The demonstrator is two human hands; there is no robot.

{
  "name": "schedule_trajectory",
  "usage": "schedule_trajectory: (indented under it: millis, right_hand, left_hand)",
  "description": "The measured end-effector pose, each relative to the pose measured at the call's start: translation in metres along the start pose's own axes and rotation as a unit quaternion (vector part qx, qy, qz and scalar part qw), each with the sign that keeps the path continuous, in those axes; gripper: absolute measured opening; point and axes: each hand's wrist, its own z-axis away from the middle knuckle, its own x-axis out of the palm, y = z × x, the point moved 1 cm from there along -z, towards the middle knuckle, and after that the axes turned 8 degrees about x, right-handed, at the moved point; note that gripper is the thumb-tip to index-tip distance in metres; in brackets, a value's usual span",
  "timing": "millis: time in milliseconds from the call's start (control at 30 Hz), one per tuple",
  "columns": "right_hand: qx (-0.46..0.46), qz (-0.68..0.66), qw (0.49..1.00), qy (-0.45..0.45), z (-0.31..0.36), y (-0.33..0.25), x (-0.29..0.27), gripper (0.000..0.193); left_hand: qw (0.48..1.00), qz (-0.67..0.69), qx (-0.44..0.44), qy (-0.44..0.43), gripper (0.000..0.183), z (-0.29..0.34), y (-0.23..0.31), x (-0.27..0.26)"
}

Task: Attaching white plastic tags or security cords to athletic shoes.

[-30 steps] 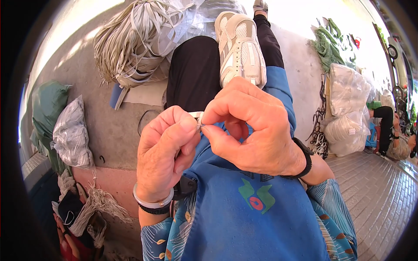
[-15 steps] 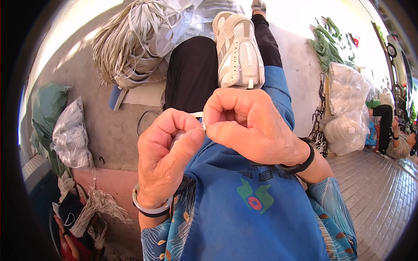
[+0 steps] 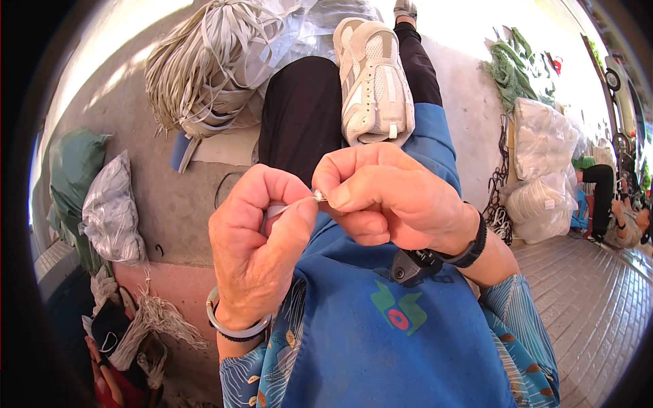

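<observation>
Above my lap, my left hand (image 3: 255, 238) and my right hand (image 3: 401, 200) meet in a fingertip pinch. Between them is the small white end of a lace (image 3: 318, 195); a pale flat strip of it shows in the curl of my left fingers. The rest of the lace is hidden by my hands. Just beyond my right hand, a pair of beige and white sneakers (image 3: 384, 88) lies on my legs, heel toward me, partly overlapping.
A big bundle of flat beige laces (image 3: 197, 68) lies at far left. Clear bags (image 3: 112, 211) and a green sack (image 3: 71, 163) sit left. Stuffed clear bags (image 3: 544, 204) and green netting (image 3: 513, 75) are right. Other people are at lower left and far right.
My right hand has turned and dropped slightly, its fingers curling under. A dark wrist strap with a grey piece now shows below it. My left hand has shifted a little left.
</observation>
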Motion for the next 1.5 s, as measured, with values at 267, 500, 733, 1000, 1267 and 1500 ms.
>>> schedule_trajectory:
  millis: [267, 500, 733, 1000, 1267, 1500]
  right_hand:
    - [-0.201, 0.328, 0.904, 0.184, 0.012, -0.003, 0.020, 0.018]
    - [-0.359, 0.498, 0.759, 0.219, 0.010, -0.003, 0.016, 0.018]
    - [-0.394, 0.525, 0.721, 0.223, 0.008, 0.001, 0.013, 0.015]
    - [-0.370, 0.503, 0.747, 0.230, 0.009, 0.002, 0.016, 0.015]
    - [-0.398, 0.513, 0.725, 0.228, 0.008, 0.003, 0.010, 0.014]
    - [-0.412, 0.503, 0.719, 0.244, 0.007, 0.005, 0.006, 0.014]
  left_hand:
    - [0.992, 0.119, -0.041, -0.012, 0.007, 0.000, 0.000, -0.003]
    - [0.999, 0.032, 0.019, -0.029, 0.007, 0.001, -0.005, -0.007]
    - [0.974, -0.122, 0.192, 0.002, 0.010, 0.001, -0.011, -0.006]
    - [0.948, -0.161, 0.276, 0.008, 0.019, -0.001, -0.016, -0.004]
    - [0.975, -0.075, 0.210, -0.006, 0.015, 0.001, -0.022, -0.004]
    - [0.993, 0.107, 0.047, 0.025, 0.011, 0.002, -0.020, 0.000]
